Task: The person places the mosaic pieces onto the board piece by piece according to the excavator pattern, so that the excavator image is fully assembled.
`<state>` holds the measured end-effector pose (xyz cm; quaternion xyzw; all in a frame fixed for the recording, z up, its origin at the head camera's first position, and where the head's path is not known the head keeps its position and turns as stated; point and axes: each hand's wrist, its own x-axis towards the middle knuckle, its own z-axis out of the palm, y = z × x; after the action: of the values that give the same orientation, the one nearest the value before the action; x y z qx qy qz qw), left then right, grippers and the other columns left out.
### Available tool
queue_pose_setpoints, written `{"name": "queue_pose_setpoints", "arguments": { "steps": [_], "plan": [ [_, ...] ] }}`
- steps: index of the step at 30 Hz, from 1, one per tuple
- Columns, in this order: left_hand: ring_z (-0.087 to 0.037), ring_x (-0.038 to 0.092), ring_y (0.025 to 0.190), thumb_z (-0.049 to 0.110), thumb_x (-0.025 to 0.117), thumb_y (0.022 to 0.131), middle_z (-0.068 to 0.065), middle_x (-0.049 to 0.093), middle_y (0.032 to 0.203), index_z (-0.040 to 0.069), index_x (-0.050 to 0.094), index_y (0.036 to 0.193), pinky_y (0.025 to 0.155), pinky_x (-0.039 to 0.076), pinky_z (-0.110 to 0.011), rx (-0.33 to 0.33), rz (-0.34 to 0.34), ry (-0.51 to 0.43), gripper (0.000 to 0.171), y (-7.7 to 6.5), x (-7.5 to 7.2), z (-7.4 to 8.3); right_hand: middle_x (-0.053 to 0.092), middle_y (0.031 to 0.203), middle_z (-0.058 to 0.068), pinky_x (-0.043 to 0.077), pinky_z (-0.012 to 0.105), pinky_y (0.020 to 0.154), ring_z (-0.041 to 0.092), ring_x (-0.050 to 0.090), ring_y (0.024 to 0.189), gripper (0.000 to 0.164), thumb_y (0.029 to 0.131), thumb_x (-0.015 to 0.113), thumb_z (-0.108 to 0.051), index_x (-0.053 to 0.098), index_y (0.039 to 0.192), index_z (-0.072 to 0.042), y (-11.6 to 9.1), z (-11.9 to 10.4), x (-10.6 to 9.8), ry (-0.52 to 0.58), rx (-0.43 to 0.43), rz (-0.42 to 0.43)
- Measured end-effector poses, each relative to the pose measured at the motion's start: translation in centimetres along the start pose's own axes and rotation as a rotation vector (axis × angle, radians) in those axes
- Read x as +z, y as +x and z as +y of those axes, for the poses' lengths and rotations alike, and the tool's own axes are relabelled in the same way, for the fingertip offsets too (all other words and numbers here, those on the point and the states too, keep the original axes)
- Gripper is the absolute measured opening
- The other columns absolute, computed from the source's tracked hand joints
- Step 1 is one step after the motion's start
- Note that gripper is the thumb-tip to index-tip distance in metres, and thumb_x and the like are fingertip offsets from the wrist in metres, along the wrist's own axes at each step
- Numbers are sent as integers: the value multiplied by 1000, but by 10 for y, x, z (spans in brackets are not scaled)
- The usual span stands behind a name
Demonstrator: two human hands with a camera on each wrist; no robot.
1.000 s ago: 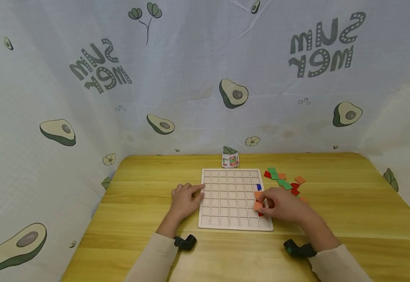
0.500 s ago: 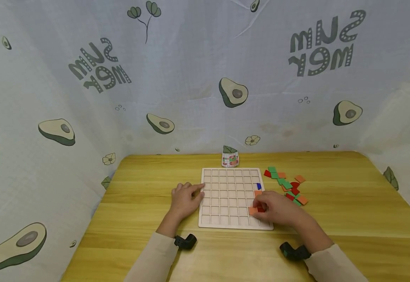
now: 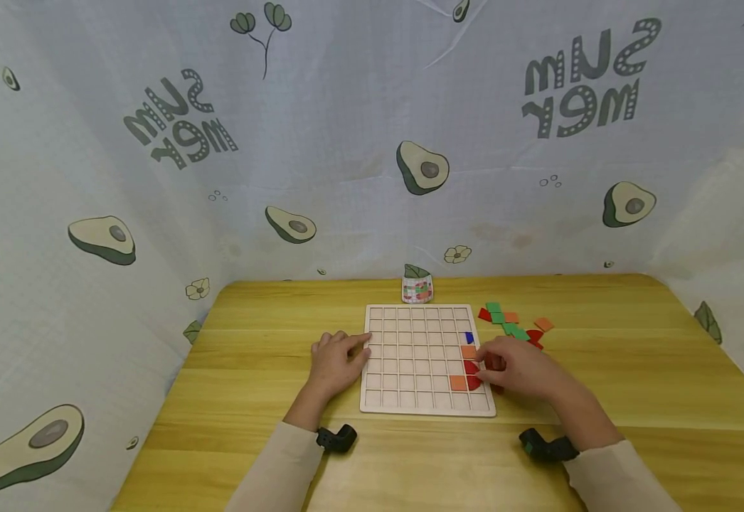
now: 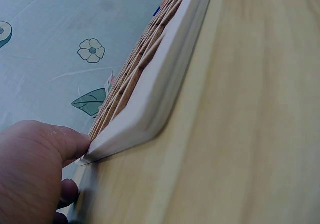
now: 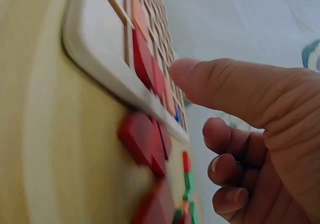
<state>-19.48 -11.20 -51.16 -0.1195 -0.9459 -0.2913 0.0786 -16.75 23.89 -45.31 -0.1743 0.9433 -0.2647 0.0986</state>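
Note:
A square wooden grid board [image 3: 415,370] lies on the table. My left hand [image 3: 333,366] is at its left edge, index finger and thumb touching the rim; in the left wrist view the thumb [image 4: 75,143] presses the board's edge. My right hand [image 3: 519,366] hovers over the right edge, thumb stretched out and other fingers loosely curled, holding nothing. Next to it on the board sit an orange square tile [image 3: 458,383], two red rounded tiles [image 3: 471,368], another orange square [image 3: 469,352] and a blue piece [image 3: 469,338]. Dark red tiles [image 5: 137,136] lie beside the board, partly hidden by this hand.
Loose green, orange and red tiles [image 3: 497,318] are scattered on the table right of the board. A small patterned card [image 3: 417,290] stands behind the board. A printed cloth [image 3: 359,178] hangs behind the wooden table.
My right hand has let go of the orange square tile, which now lies in the grid left of a red tile, and moved back right to the board's edge. The left hand has stayed put.

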Motion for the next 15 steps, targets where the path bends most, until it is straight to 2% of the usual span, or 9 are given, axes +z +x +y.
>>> {"name": "queue_pose_setpoints", "arguments": {
  "steps": [5, 10, 15],
  "plan": [
    [-15, 36, 78, 34, 64, 98, 6, 50, 78, 29, 72, 130, 80, 24, -38, 8, 7, -9, 34, 0, 0, 0, 56, 78, -1, 45, 28, 58, 16, 51, 70, 20, 90, 77, -23, 71, 107, -14, -4, 19, -9, 38, 105, -10],
    [-15, 36, 79, 35, 64, 99, 7, 50, 78, 29, 72, 131, 80, 24, -38, 6, 4, -9, 34, -1, 0, 0, 54, 81, 0, 41, 27, 59, 16, 49, 72, 24, 90, 78, -27, 71, 107, -12, -11, 34, -19, 16, 131, -22],
    [-15, 36, 79, 35, 63, 99, 7, 50, 79, 29, 72, 131, 80, 25, -37, 6, 5, -4, 34, 0, 0, 1, 52, 78, 1, 38, 28, 61, 18, 48, 72, 21, 89, 77, -21, 70, 105, -10, -17, 40, -28, 16, 175, -57]
  ]
}}
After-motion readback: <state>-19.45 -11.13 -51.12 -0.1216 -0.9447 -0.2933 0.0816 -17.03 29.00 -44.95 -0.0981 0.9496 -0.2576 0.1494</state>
